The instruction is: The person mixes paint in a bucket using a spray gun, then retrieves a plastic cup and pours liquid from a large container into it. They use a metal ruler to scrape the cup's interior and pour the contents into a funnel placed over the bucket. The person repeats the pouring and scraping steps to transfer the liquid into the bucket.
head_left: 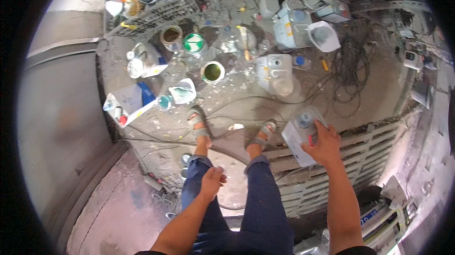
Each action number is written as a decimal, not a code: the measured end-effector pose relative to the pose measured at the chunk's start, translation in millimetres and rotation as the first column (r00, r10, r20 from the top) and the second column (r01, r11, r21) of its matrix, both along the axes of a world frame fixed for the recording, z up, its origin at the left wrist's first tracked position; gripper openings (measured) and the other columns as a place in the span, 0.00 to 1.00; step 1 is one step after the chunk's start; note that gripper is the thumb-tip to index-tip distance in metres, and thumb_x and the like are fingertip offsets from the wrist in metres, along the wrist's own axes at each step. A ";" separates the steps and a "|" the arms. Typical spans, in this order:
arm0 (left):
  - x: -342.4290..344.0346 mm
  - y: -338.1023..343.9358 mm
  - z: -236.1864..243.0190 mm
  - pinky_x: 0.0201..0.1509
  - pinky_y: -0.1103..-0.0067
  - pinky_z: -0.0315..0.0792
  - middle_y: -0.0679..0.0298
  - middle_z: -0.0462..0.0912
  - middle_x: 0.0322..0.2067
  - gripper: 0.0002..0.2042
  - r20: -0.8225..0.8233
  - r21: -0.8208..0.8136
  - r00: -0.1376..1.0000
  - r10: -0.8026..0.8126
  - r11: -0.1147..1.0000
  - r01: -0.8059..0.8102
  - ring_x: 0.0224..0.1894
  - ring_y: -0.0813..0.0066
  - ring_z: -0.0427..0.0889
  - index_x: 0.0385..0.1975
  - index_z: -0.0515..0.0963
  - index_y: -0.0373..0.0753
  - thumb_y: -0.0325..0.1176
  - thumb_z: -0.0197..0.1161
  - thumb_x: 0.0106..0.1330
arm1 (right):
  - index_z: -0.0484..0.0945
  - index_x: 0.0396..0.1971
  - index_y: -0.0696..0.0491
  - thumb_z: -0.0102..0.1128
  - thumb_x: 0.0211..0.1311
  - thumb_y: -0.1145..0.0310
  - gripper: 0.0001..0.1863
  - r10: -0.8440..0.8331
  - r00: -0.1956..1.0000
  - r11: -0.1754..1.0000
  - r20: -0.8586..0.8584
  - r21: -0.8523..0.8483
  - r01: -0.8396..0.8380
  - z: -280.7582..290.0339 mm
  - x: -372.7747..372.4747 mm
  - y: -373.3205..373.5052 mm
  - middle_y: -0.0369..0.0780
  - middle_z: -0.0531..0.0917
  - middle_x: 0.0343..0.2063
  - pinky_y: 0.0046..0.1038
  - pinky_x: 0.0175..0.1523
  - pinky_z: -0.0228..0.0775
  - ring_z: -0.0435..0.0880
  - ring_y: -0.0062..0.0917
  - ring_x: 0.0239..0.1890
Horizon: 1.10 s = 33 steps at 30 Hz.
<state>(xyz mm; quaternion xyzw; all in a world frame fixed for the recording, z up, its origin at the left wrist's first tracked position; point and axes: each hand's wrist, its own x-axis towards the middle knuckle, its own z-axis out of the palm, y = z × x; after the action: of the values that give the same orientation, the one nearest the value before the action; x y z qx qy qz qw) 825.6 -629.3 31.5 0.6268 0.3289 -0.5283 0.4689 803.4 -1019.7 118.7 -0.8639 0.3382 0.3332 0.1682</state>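
Note:
My right hand [322, 141] grips a pale rectangular container [296, 146] with a round neck and a red part near my fingers, held at the lower right. My left hand [213, 181] hangs over my left leg, fingers curled, with nothing visible in it. Around my sandalled feet are an open can of green liquid [213, 71], a white scoop-like cup [186, 89] and a blue-and-white can [130, 106] on its left. A large jerrycan [275, 70] stands beyond my right foot.
More cans [193, 43] and jerrycans [294, 25] stand toward the back, beside a crate [156, 16] of used containers. Coiled hoses [348, 80] and cables cross the dirty floor [232, 91]. A slatted rack [360, 155] is at right, a metal panel [61, 113] at left.

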 end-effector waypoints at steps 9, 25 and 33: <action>-0.4 15.3 2.1 0.26 0.81 0.70 0.63 0.79 0.24 0.14 -0.017 0.057 0.998 -0.059 0.997 0.060 0.24 0.77 0.78 0.32 0.73 0.38 0.44 0.52 0.69 | 0.63 0.60 0.50 0.68 0.38 0.50 0.46 0.095 0.995 0.993 -0.043 0.072 -0.092 -10.0 23.2 -19.3 0.47 0.78 0.49 0.54 0.57 0.58 0.71 0.47 0.55; -11.1 22.2 -2.8 0.26 0.80 0.70 0.64 0.79 0.24 0.14 -0.040 0.085 0.995 -0.090 0.992 0.093 0.24 0.77 0.78 0.32 0.73 0.40 0.46 0.52 0.69 | 0.66 0.58 0.54 0.68 0.34 0.49 0.46 0.193 0.942 0.978 -0.276 0.128 -0.163 -10.3 84.7 -34.5 0.50 0.80 0.43 0.46 0.55 0.65 0.77 0.46 0.49; -10.3 21.6 -4.3 0.26 0.81 0.70 0.64 0.79 0.24 0.14 -0.052 0.090 0.995 -0.087 0.992 0.092 0.24 0.78 0.78 0.33 0.72 0.40 0.46 0.52 0.69 | 0.69 0.54 0.54 0.66 0.35 0.51 0.41 0.198 0.931 0.974 -0.307 0.170 -0.151 -15.3 90.4 -39.4 0.51 0.79 0.45 0.52 0.54 0.64 0.76 0.47 0.50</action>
<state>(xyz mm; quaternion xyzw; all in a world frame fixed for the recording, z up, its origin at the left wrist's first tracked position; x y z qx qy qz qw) 815.3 -607.8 27.3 0.6491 0.3356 -0.5478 0.4073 893.8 -1059.0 103.4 -0.8101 0.2581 0.5069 0.1422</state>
